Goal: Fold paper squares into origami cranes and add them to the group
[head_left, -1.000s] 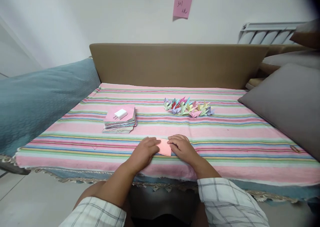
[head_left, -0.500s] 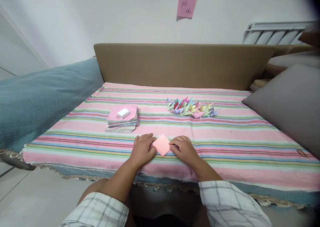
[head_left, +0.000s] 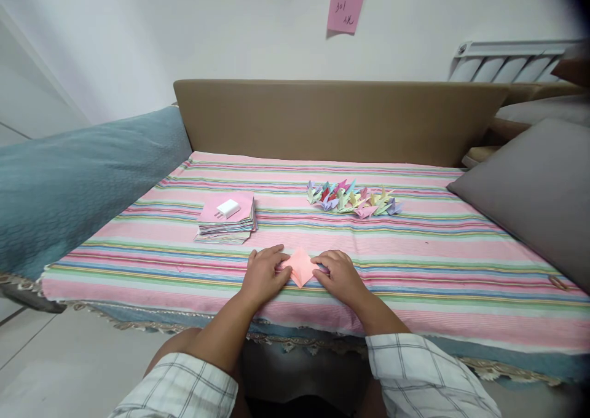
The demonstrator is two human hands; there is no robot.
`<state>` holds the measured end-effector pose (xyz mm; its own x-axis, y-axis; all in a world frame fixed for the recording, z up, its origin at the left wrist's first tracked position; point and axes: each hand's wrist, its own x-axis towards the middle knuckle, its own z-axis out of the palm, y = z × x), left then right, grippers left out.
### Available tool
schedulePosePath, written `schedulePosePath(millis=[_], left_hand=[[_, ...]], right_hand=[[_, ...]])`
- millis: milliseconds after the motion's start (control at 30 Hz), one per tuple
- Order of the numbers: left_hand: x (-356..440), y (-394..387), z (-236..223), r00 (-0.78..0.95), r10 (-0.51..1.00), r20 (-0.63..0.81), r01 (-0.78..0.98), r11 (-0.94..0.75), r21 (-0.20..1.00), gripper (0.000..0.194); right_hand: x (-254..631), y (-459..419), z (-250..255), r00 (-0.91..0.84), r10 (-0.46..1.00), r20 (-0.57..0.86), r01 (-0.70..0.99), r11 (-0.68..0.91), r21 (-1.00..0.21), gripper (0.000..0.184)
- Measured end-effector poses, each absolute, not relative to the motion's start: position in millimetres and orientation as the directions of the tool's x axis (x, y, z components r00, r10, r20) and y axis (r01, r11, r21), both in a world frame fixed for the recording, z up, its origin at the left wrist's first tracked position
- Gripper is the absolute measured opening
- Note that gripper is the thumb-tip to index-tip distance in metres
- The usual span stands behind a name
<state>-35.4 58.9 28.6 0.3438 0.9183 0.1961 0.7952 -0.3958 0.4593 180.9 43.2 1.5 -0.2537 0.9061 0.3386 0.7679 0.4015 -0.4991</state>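
Observation:
A small salmon-pink square of origami paper (head_left: 301,267) lies with a corner toward me on the striped cloth, partly folded, with a crease showing near its lower left. My left hand (head_left: 266,272) grips its left side, the thumb over the lower left edge. At the right corner, my right hand (head_left: 337,275) pinches the paper between thumb and fingers. Beyond my hands sits a cluster of folded paper cranes (head_left: 354,200) in many colours. To the left stands a stack of square paper sheets (head_left: 225,224), topped by a white charger plug (head_left: 227,208).
The striped cloth (head_left: 138,264) covers the sofa seat, backed by a brown backrest (head_left: 332,120). A blue-covered armrest (head_left: 96,172) bounds the left, and a grey cushion (head_left: 530,190) the right. A small brown loop (head_left: 558,282) lies near the right edge.
My left thumb has moved slightly right, and the paper's lower left edge now shows a fold. My right hand stays at the right corner.

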Motion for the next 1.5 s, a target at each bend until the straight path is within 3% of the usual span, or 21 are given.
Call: schedulePosePath(millis=[300,633,933,1133,1500], left_hand=[[-31,61,26,0.325,0.930,0.174,0.774,-0.367,0.516,0.018],[-22,58,26,0.437,0.877,0.201,0.784,-0.481,0.392,0.018],[-16,55,26,0.509,0.840,0.188,0.751,-0.540,0.381,0.022],[-16,55,28,0.535,0.829,0.161,0.738,-0.551,0.389,0.052],[-15,59,23,0.533,0.830,0.163,0.723,-0.547,0.422,0.019]], right_hand=[[181,43,1,-0.252,0.905,0.343,0.763,0.404,-0.504,0.020],[180,43,-2,-0.247,0.901,0.356,0.773,0.405,-0.488,0.019],[181,43,-3,-0.259,0.898,0.355,0.780,0.411,-0.472,0.019],[181,43,-3,-0.249,0.904,0.347,0.778,0.401,-0.484,0.020],[180,43,-2,-0.244,0.904,0.352,0.793,0.395,-0.463,0.013]])
